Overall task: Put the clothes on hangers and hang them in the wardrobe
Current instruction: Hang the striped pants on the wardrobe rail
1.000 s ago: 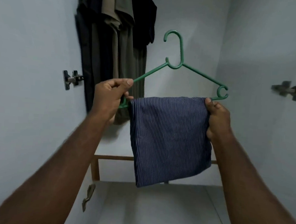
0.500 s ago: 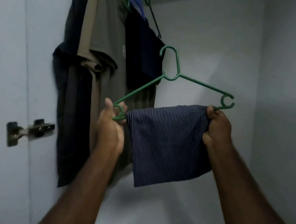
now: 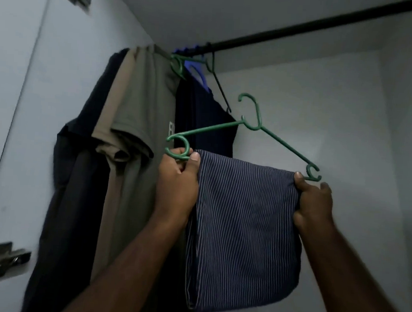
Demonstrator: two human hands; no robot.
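So: wardrobe [image 3: 302, 94] interior, pale walls; right side and back wall are open space, nothing hung there. Black rail [image 3: 306, 26] runs from top right down to the left corner. Hung clothes [image 3: 133, 131] (dark, tan, olive tee, navy) bunched at the rail's left end against the left wall, on green, blue and black hangers. Rail right of that bunch is bare.

Striped navy cloth [image 3: 241, 231] folded over the bottom bar of the green hanger [image 3: 283, 146], hangs below both hands. Hanger is tilted, left end nearer the hung tee, hook below the rail w/ clear gap, not on it.

Left hand [image 3: 176, 188]: thumb + curled fingers pinch hanger's left end loop. Right hand [image 3: 313, 204]: fingers curled round cloth's right edge and the bar, just under the right end loop.

Door hinges [image 3: 0, 261] on left panel, low and top left.
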